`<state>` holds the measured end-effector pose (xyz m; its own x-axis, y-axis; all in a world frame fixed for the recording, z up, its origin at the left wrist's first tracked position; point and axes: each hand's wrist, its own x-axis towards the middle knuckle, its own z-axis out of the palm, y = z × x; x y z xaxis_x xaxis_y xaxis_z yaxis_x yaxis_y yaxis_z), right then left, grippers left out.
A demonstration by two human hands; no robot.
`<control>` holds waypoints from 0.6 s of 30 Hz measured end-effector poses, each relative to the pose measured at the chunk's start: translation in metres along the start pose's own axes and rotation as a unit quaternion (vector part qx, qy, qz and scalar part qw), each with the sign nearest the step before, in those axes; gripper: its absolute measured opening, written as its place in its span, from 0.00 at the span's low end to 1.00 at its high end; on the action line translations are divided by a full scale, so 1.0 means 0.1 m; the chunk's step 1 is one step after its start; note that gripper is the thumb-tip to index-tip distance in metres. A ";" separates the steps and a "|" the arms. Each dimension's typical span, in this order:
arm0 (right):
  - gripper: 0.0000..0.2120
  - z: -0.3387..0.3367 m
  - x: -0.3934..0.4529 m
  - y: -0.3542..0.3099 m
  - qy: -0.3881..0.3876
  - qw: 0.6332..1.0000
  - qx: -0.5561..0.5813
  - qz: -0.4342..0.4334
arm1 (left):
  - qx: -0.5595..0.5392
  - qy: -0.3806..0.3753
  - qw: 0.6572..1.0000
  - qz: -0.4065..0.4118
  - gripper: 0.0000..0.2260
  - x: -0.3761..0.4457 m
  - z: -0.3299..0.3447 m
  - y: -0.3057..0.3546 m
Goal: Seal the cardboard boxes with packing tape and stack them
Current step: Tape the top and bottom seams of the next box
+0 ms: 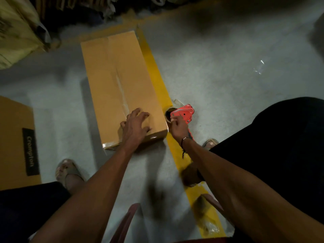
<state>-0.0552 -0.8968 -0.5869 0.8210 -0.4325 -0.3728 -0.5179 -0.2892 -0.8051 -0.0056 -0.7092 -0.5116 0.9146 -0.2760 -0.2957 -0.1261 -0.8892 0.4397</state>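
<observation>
Two cardboard boxes in the head view: a long tan cardboard box lies on the grey concrete floor at centre, and a second brown box with a black "Crompton" label sits at nine o'clock, cut by the frame edge. One red plastic tape dispenser stands just beside the long box's near right corner, at three o'clock from it. Left hand rests on the near end of the box top, fingers spread and lightly bent, pressing, gripping nothing. Right hand is curled around the dispenser's handle. The long axis runs from six o'clock toward twelve, tilted slightly left, with clear tape already along the centre seam and shining at the near edge. Both hands sit at the near end; the left is on the box, the right just off its corner. One yellow painted floor line runs alongside the box's right flank, and I judge any lift or further taping starts from this near end
</observation>
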 end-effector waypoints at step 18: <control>0.16 0.05 -0.03 -0.51 -0.192 0.745 -0.420 -0.481 | 0.106 0.004 0.983 0.152 0.16 -0.29 0.12 -0.57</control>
<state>-0.0303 -0.8760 -0.5469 0.8343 0.5495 -0.0442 0.5190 -0.8100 -0.2731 -0.0298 -0.6546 -0.5380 0.8249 -0.5386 -0.1718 -0.4705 -0.8226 0.3194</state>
